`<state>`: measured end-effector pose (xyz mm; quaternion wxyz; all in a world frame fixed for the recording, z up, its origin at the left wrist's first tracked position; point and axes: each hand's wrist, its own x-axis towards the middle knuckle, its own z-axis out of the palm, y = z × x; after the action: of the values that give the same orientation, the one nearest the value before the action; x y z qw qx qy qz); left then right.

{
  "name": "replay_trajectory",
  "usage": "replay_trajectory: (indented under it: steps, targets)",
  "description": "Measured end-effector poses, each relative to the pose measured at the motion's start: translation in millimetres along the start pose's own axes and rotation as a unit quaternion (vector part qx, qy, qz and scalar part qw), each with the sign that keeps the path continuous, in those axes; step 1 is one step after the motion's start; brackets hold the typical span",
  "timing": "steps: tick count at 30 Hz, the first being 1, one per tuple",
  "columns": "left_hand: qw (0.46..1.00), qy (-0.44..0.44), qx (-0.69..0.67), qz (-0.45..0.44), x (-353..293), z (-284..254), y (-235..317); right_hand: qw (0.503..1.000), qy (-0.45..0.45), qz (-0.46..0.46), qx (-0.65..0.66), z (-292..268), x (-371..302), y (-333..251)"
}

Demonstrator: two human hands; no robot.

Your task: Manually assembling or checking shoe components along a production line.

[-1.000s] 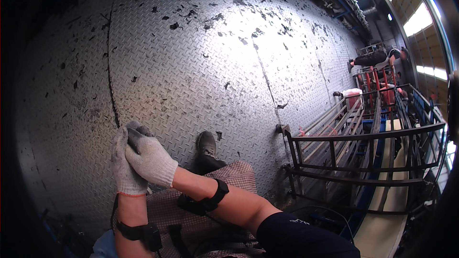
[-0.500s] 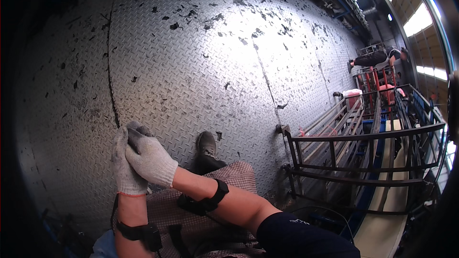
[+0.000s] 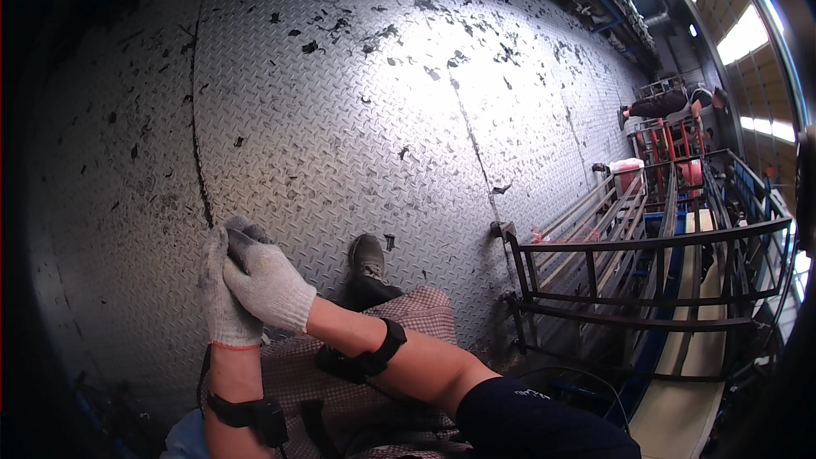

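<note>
Floor plating (image 3: 289,119), grey and diamond-patterned, fills most of the view. Next biggest is a dark metal rack (image 3: 654,244) off to the right, with a long cream strip (image 3: 677,421) showing past its bars. Someone else (image 3: 667,104) is way back at the far right, well apart from all this. Wearer's got a checked garment (image 3: 416,314) on, and one dark shoe (image 3: 367,259) pokes out ahead of it. Then the hands, lower left: right hand (image 3: 268,280) lies against left hand (image 3: 223,302), both in whitish knit gloves (image 3: 289,302). Fingers (image 3: 245,248) are bent and bunched together; honestly can't tell if they're gripping anything. Black straps (image 3: 389,347) circle both forearms, and little black scraps (image 3: 310,48) litter the floor.
</note>
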<state>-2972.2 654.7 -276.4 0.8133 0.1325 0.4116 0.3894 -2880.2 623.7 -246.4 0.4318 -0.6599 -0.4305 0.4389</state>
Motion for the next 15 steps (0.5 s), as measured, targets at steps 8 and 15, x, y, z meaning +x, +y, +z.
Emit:
replay_trajectory:
  steps: [8, 15]
  targets:
    - [1.000, 0.007, 0.023, 0.002, -1, 6, 2, 1.000, 0.020, -0.018, 0.003, 3, 0, 4]
    - [1.000, 0.001, 0.013, 0.001, -1, 3, 3, 1.000, 0.013, -0.010, -0.005, 2, 0, 1]
